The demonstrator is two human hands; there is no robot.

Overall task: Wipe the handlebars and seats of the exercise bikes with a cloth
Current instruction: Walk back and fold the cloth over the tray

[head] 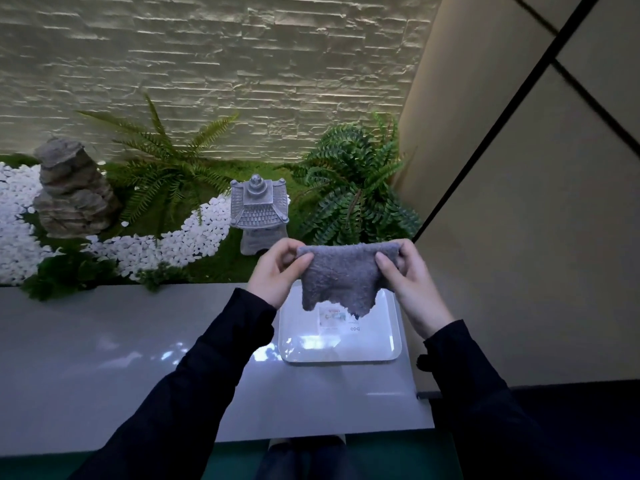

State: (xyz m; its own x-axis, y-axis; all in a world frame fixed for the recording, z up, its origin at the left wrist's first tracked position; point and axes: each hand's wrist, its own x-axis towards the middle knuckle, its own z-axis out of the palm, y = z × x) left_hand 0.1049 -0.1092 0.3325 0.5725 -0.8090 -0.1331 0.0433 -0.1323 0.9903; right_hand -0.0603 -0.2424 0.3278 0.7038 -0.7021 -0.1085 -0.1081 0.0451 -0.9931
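Pinching the grey cloth [337, 277] by its 2 top corners with left hand [277, 273] and right hand [414, 289], holding it spread above the white tray [381, 342] — no bikes in view. Best folded flat, clean face outward, before wiping.

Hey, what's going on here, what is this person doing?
A person in dark sleeves holds a fluffy grey cloth spread between both hands, left hand and right hand each pinching a top corner. It hangs above a white rectangular tray on a glossy grey ledge, before a grey stone pagoda lantern among ferns. No exercise bike is in view, so no wiping is under way.
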